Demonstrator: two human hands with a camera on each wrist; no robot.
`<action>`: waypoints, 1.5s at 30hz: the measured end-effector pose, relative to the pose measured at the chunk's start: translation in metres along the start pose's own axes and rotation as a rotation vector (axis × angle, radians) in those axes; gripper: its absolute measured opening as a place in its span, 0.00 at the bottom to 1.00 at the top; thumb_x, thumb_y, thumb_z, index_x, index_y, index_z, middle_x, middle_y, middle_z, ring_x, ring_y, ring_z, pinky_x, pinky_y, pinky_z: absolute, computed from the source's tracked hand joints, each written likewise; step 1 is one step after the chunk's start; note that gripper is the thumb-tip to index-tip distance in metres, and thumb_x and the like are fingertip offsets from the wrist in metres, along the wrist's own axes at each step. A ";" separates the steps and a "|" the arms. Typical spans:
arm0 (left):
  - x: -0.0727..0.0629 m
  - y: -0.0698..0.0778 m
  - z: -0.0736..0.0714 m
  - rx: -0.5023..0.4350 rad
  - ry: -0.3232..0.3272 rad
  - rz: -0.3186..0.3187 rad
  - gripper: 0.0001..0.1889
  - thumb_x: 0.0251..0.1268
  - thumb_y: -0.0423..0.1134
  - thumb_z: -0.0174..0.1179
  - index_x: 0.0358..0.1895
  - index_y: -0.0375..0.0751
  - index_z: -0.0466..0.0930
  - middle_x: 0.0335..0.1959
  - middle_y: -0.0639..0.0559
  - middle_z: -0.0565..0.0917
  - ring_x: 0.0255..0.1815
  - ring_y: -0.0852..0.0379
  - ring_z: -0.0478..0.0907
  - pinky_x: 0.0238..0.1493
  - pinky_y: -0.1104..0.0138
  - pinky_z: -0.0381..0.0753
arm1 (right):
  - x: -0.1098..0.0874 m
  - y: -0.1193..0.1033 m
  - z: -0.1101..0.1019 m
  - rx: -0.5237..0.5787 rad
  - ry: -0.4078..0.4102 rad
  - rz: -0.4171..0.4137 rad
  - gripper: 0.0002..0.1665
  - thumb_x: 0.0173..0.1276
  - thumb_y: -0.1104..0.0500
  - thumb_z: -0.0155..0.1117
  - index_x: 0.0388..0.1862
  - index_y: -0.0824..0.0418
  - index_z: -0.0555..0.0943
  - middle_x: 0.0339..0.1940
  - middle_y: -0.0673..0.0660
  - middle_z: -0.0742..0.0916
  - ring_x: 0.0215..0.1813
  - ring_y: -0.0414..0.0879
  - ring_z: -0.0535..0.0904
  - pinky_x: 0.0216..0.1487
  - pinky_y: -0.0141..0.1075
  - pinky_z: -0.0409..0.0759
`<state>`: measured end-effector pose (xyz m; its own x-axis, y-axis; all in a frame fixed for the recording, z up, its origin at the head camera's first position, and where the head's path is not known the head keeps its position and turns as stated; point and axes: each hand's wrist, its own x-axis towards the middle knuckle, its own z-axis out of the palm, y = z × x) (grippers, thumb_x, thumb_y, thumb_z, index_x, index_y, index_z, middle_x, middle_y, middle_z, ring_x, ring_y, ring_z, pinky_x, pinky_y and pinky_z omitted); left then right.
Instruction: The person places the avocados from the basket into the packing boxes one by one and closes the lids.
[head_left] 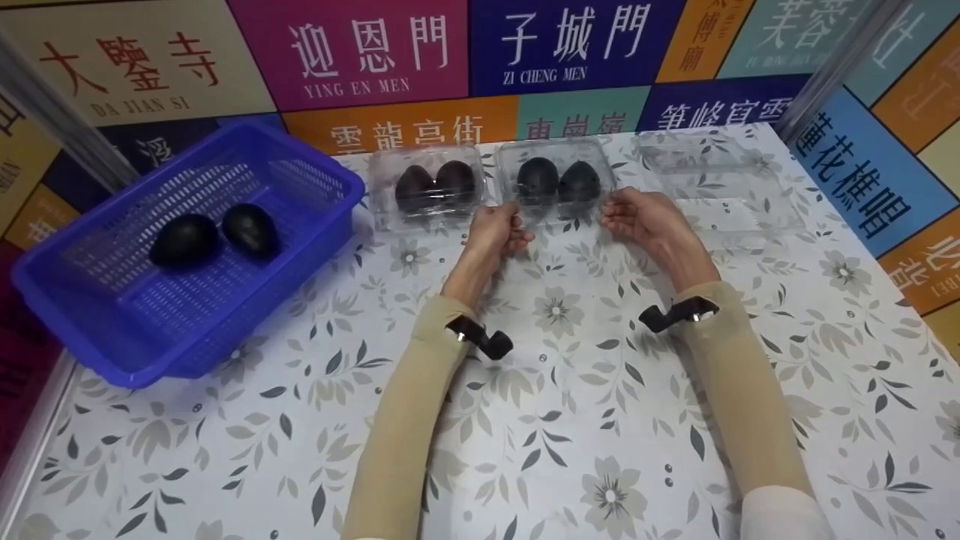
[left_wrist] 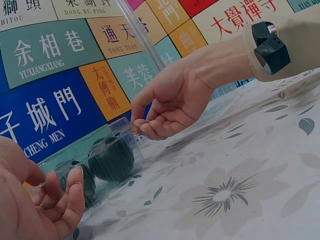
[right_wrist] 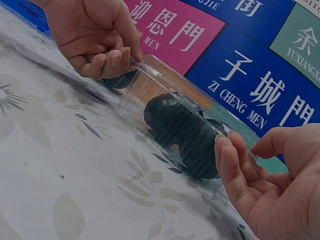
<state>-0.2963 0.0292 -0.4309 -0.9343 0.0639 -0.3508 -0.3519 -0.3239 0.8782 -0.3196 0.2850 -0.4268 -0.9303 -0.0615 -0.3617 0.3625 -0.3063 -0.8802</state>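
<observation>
A clear plastic box (head_left: 556, 212) with its lid down stands at the back of the table, holding two dark, egg-shaped fruits (head_left: 538, 178) that look like avocados. My left hand (head_left: 496, 229) pinches the rim at its front left corner between thumb and fingers. At the front right corner, my right hand (head_left: 643, 219) pinches the same rim, fingers curled. The right wrist view shows the left hand (right_wrist: 100, 37) on one end of the lid edge and the right hand (right_wrist: 280, 185) on the other. The dark fruits (left_wrist: 112, 159) show through the box wall in the left wrist view.
A similar clear box (head_left: 386, 214) with two dark fruits stands just left. On the right lies an opened clear box (head_left: 720, 199) without fruit. A blue plastic basket (head_left: 300, 289) at the left holds two more dark fruits (head_left: 185, 240). A printed panel wall (head_left: 375, 52) rises behind the table.
</observation>
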 end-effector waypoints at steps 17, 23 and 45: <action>-0.006 0.008 0.001 0.070 -0.021 -0.143 0.17 0.82 0.43 0.44 0.43 0.32 0.76 0.20 0.51 0.76 0.14 0.56 0.79 0.18 0.68 0.80 | -0.010 -0.010 0.006 -0.119 -0.033 0.068 0.18 0.81 0.57 0.53 0.45 0.74 0.80 0.26 0.60 0.86 0.27 0.50 0.86 0.34 0.37 0.86; -0.009 0.010 0.003 0.090 -0.067 -0.168 0.17 0.81 0.42 0.45 0.48 0.28 0.76 0.19 0.51 0.76 0.14 0.55 0.78 0.17 0.68 0.79 | -0.022 -0.017 0.009 -0.355 -0.099 0.091 0.23 0.81 0.51 0.52 0.46 0.73 0.80 0.26 0.58 0.86 0.27 0.49 0.86 0.34 0.35 0.86; -0.029 0.001 0.028 0.325 -0.203 -0.041 0.06 0.74 0.36 0.53 0.44 0.35 0.73 0.29 0.46 0.77 0.21 0.55 0.77 0.30 0.65 0.83 | -0.049 -0.056 -0.007 -0.677 -0.188 -0.109 0.28 0.80 0.51 0.55 0.63 0.75 0.73 0.40 0.58 0.87 0.39 0.47 0.87 0.44 0.37 0.86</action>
<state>-0.2716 0.0530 -0.4109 -0.9001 0.2666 -0.3444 -0.3583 -0.0034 0.9336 -0.2940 0.3123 -0.3618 -0.9350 -0.2461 -0.2552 0.1653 0.3342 -0.9279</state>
